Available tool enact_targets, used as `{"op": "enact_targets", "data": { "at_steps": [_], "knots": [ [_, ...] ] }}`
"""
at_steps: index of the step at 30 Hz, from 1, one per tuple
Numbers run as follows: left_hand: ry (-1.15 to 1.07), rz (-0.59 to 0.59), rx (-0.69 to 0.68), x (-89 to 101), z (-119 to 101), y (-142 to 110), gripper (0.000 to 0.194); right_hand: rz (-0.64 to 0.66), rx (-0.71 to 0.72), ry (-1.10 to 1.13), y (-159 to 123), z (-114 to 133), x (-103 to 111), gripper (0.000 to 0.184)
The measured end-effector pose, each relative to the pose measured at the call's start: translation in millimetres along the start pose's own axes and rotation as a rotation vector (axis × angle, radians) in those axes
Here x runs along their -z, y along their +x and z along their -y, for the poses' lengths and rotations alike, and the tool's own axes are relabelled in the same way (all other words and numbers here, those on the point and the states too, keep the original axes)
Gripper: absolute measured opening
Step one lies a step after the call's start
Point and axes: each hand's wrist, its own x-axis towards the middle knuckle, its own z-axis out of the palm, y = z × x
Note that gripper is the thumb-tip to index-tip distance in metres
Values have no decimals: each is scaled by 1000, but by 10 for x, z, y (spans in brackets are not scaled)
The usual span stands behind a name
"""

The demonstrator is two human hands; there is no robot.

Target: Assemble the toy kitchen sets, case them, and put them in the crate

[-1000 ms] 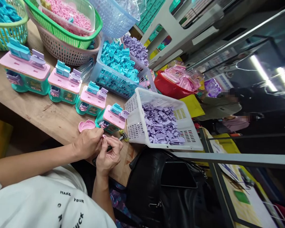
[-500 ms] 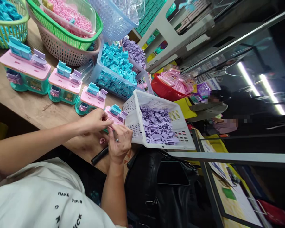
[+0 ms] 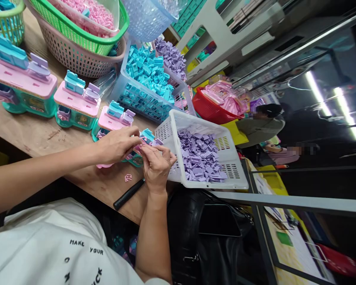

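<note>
My left hand (image 3: 121,144) and my right hand (image 3: 158,165) meet with pinched fingertips at a small pink plastic piece (image 3: 142,139), mostly covered by the fingers. Just behind them stands the nearest toy counter, with a blue part (image 3: 147,135) and a purple part on top; my hands hide much of it. Three more toy counters with pink tops and teal bases, such as this one (image 3: 77,99), form a row to the left. Below my hands, small pink pieces (image 3: 128,178) lie on the wooden table. A pink edge (image 3: 104,166) shows under my left hand.
A white basket (image 3: 182,158) of purple parts is right of my hands. Behind it stand a blue basket (image 3: 148,107) of blue parts and a red basket (image 3: 207,109). A black handle (image 3: 129,194) lies near the table edge, beside a black bag (image 3: 190,221).
Both hands stay together at the pink piece, and the right hand has shifted slightly rightward. The view has moved a little, and a pink edge now shows beneath the left hand.
</note>
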Motion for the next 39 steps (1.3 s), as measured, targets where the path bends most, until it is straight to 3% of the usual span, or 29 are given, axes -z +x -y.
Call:
{"op": "enact_targets", "data": {
  "at_steps": [4, 8, 12, 15, 17, 19, 22, 26, 30, 35, 39],
  "knots": [
    [167, 120, -74, 17, -45, 36, 23, 36, 3, -69, 44, 95, 58, 16],
    [317, 237, -98, 106, -126, 137, 18, 100, -106, -130, 101, 258, 84, 20],
    [330, 156, -77, 246, -148, -5, 23, 16, -115, -103, -43, 345, 133, 25],
    [344, 92, 87, 287, -145, -349, 23, -89, -184, -49, -342, 347, 158, 28],
    [381, 128, 264, 253, -148, -582, 31, 4, -269, -55, -543, 358, 143, 26],
    [380, 197, 389, 194, -152, -735, 40, 202, -352, -100, -670, 392, 107, 22],
    [313, 256, 426, 142, -144, -785, 29, 380, -451, -118, -681, 450, 47, 13],
    [310, 160, 376, 201, -109, -737, 16, 416, -492, -45, -555, 486, 3, 11],
    [330, 63, 233, 235, -63, -783, 22, 307, -471, 67, -523, 518, -50, 7],
    [307, 145, 64, 169, -11, -820, 20, 211, -348, 228, -576, 537, -87, 21],
    [275, 140, -30, 162, 18, -769, 19, 220, -274, 219, -636, 506, -21, 17]
  ]
}}
